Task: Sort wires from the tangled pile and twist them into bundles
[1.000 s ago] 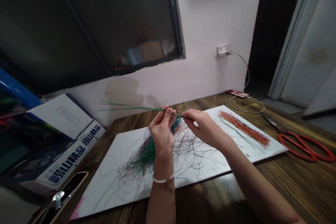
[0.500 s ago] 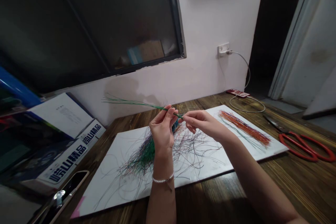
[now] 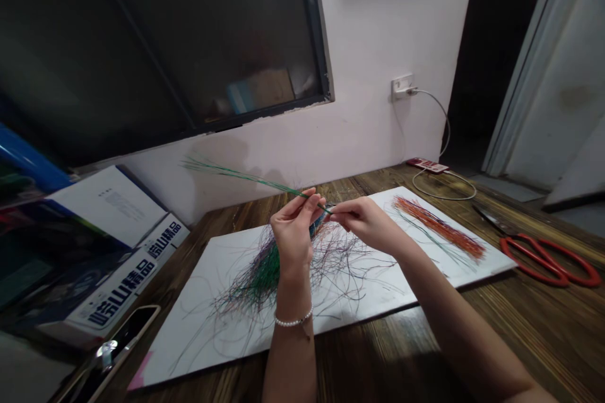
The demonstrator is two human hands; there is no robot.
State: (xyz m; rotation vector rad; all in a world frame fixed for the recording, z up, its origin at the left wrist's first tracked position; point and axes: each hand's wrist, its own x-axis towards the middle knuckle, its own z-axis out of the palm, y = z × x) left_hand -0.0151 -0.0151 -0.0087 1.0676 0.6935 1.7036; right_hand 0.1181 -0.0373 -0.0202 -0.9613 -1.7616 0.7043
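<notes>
Left of centre, green strands (image 3: 258, 179) fan from the left hand (image 3: 293, 230), which pinches them above a tangled multicoloured pile (image 3: 265, 272) on a white board (image 3: 378, 296); just beside, the right hand (image 3: 363, 221) grasps their lower end; farther right lie an orange bundle (image 3: 439, 228) and, on the wooden table (image 3: 373, 356), red-handled scissors (image 3: 532, 250).

This looks like a craft workroom: coloured strands (image 3: 265, 267) on a board (image 3: 163, 356), scissors (image 3: 522, 238) on a table (image 3: 378, 352).
</notes>
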